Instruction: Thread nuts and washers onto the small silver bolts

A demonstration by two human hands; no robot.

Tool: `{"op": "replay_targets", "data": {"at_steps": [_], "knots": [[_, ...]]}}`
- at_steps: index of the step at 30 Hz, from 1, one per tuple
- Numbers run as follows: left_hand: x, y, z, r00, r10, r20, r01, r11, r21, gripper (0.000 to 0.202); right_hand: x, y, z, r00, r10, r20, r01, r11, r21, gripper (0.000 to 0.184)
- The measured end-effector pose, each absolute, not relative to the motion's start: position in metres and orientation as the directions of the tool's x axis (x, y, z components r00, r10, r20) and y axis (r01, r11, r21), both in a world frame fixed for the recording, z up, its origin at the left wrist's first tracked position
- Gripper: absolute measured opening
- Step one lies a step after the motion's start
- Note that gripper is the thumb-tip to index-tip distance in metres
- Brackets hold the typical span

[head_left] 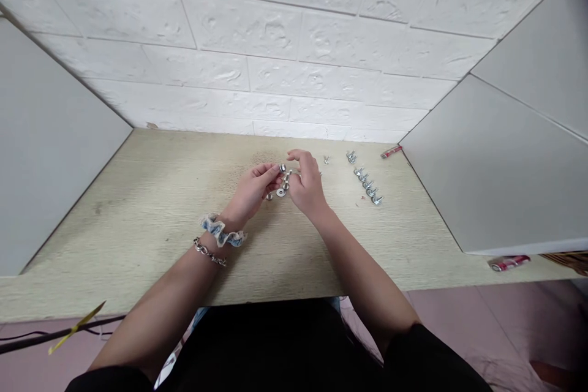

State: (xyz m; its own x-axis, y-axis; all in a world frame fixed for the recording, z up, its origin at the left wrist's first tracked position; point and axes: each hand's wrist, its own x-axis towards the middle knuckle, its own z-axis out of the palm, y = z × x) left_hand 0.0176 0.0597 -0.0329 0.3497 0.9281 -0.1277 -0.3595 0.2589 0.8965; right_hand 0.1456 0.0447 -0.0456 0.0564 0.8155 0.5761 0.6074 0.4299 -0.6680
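My left hand [257, 188], closed, pinches a small round metal fastener [282, 168] between thumb and fingertips; whether it is a nut or a bolt head with a washer is too small to tell. Close beside it is my right hand [307, 185], its index finger bent out and apart from the thumb, with nothing visible between them. Its other fingers are mostly hidden. Below and between the hands lie a flat washer [280, 193], a small metal nut-like piece [269, 196] and several loose metal fasteners [286, 184], partly covered by the fingers.
On the right of the table [160, 196] runs a slanted row of bolts with washers [368, 185]. Behind it are a small cluster of bolts [351, 157] and a single small fastener [326, 160]. Red cylinders [391, 152] touch the right panel [496, 177]. A white brick-pattern wall [275, 73] closes the back.
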Motion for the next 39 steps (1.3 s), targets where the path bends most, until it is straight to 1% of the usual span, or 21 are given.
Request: {"op": "replay_targets", "data": {"at_steps": [3,6,7,9,12,15,19,27,32,34,37,39], "knots": [[0.019,0.059,-0.033,0.339,0.935,-0.108,-0.352,0.232,0.907,0.027,0.146,0.045,-0.044,0.120,0.849,0.514,0.591,0.355,-0.724,0.008],[0.020,0.059,-0.034,0.332,0.939,-0.095,-0.328,0.209,0.921,0.025,0.146,0.045,-0.043,0.131,0.876,0.464,0.587,0.309,-0.749,0.034],[0.020,0.058,-0.034,0.333,0.939,-0.089,-0.324,0.203,0.924,0.025,0.146,0.045,-0.042,0.134,0.882,0.451,0.585,0.297,-0.755,0.039],[0.020,0.058,-0.034,0.342,0.937,-0.077,-0.322,0.194,0.927,0.025,0.146,0.045,-0.043,0.139,0.890,0.435,0.593,0.277,-0.756,0.042],[0.021,0.058,-0.034,0.354,0.932,-0.073,-0.312,0.191,0.931,0.027,0.147,0.045,-0.043,0.121,0.891,0.437,0.622,0.275,-0.733,0.041],[0.020,0.059,-0.034,0.352,0.932,-0.088,-0.308,0.204,0.929,0.025,0.147,0.046,-0.043,0.086,0.878,0.471,0.635,0.316,-0.705,0.038],[0.018,0.060,-0.034,0.357,0.930,-0.090,-0.335,0.217,0.917,0.020,0.146,0.047,-0.045,0.048,0.844,0.534,0.637,0.386,-0.667,0.029],[0.015,0.061,-0.034,0.365,0.925,-0.101,-0.399,0.254,0.881,0.014,0.145,0.048,-0.049,-0.035,0.782,0.623,0.693,0.468,-0.548,0.016],[0.014,0.065,-0.037,0.369,0.921,-0.128,-0.435,0.293,0.851,0.014,0.150,0.047,-0.044,-0.066,0.759,0.648,0.650,0.526,-0.549,0.014],[0.014,0.066,-0.038,0.382,0.915,-0.132,-0.442,0.306,0.843,0.015,0.151,0.047,-0.041,-0.045,0.748,0.663,0.633,0.535,-0.560,0.015],[0.014,0.065,-0.038,0.392,0.912,-0.123,-0.456,0.308,0.835,0.016,0.152,0.046,-0.038,-0.006,0.733,0.680,0.618,0.537,-0.574,0.022],[0.015,0.064,-0.037,0.391,0.914,-0.112,-0.459,0.299,0.837,0.017,0.151,0.045,-0.037,0.037,0.750,0.660,0.623,0.499,-0.603,0.023]]}}
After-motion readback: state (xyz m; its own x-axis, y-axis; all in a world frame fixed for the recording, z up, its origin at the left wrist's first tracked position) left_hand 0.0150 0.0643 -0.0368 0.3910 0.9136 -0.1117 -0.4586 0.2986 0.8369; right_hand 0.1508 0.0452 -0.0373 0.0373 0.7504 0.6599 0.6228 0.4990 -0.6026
